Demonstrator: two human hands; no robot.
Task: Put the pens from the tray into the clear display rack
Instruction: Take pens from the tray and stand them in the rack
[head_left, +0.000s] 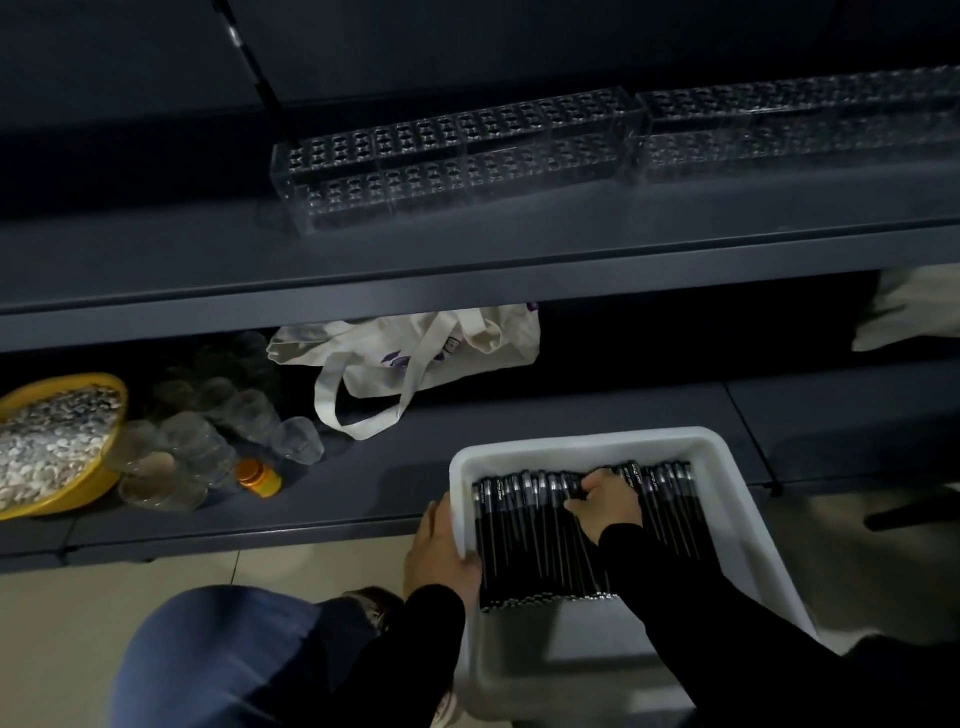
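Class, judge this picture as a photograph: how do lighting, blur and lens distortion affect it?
Head view: dim overall, the clear display rack soft and hard to read against the dark shelf; shelf edges bow from the wide lens; the white tray is the brightest area, pens fairly sharp.

My left hand (441, 556) grips the left wall of the white tray (582, 441), thumb hooked over the rim. My right hand (610, 501) lies inside the tray, fingers curled down among the black pens (524, 525) packed side by side. Above the tray, on the upper shelf (363, 291), stands the clear display rack (452, 156). Left of the tray sits a yellow bowl (78, 488), and beyond it lies a cloth bag (415, 353).
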